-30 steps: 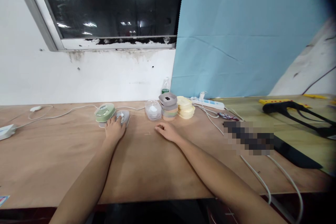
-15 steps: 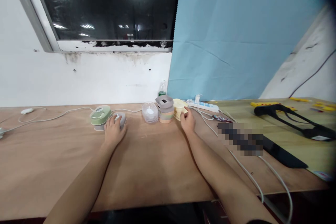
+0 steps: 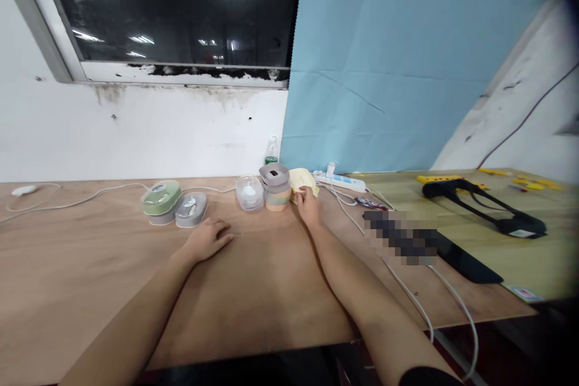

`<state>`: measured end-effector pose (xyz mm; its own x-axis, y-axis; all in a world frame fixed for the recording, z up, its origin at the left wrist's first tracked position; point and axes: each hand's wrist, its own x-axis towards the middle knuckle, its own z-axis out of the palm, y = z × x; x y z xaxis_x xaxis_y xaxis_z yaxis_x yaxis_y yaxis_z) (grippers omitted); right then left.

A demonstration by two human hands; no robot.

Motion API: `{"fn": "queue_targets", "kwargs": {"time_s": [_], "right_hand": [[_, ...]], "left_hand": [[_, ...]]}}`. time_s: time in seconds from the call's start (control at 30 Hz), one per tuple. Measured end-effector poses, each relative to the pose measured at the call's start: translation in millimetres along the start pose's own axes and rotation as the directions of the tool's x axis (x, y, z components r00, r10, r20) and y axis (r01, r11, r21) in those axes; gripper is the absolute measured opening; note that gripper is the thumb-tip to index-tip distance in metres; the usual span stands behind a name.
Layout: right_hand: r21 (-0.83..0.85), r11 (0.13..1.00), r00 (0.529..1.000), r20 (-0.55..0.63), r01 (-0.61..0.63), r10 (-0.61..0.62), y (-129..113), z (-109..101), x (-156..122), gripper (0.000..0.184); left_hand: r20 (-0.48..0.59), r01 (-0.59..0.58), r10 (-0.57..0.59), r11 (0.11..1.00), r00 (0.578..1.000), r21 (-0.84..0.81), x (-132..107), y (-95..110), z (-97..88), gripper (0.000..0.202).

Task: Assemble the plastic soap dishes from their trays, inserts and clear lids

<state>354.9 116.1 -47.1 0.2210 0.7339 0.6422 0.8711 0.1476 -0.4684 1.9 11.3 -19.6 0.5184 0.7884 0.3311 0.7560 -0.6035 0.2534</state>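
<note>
My right hand [image 3: 308, 206] reaches to the stack of pale yellow lids [image 3: 302, 181] at the back of the wooden table [image 3: 253, 289], fingers closed on the stack's front edge. My left hand [image 3: 208, 239] lies flat on the table with fingers spread, holding nothing. Just beyond it sit a grey-lidded round container [image 3: 191, 208] and a green-lidded one [image 3: 160, 200]. Between the hands stand a clear round container [image 3: 248, 192] and a stack of grey, green and orange containers [image 3: 275, 186].
A white power strip [image 3: 340, 181] with white cables [image 3: 407, 289] lies right of the lids. A black flat object [image 3: 465, 259] and a black frame [image 3: 484, 208] sit on the right. A white cord [image 3: 67, 199] runs along the left. A bottle [image 3: 271, 149] stands by the wall.
My left hand drew back from the grey-lidded container and now rests flat on the table. My right hand moved from the table centre to the yellow lids. The view shifted right.
</note>
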Motion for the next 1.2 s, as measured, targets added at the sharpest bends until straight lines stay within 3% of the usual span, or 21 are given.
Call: {"fn": "queue_targets", "kwargs": {"time_s": [0.3,0.53,0.8,1.2], "right_hand": [[0.072,0.995,0.996,-0.055,-0.069,0.073,-1.0,-8.2,-1.4,0.042],[0.015,0.998,0.998,-0.026,-0.063,0.064,0.3,-4.6,-2.0,0.032],[0.028,0.996,0.996,-0.024,-0.083,0.083,-1.3,-8.0,-3.0,0.039],[0.030,0.993,0.993,-0.042,-0.112,0.113,-4.3,-10.0,-3.4,0.028]], "left_hand": [[-0.003,0.021,-0.021,1.000,1.000,-0.021,-1.9,-3.3,-1.8,0.040],[0.008,0.034,-0.034,0.999,0.999,-0.029,-1.9,-3.6,-2.2,0.040],[0.017,0.042,-0.042,0.999,0.999,-0.018,-2.1,-4.2,-1.8,0.040],[0.037,0.055,-0.054,0.998,0.998,-0.012,-1.9,-5.8,-0.1,0.040]]}}
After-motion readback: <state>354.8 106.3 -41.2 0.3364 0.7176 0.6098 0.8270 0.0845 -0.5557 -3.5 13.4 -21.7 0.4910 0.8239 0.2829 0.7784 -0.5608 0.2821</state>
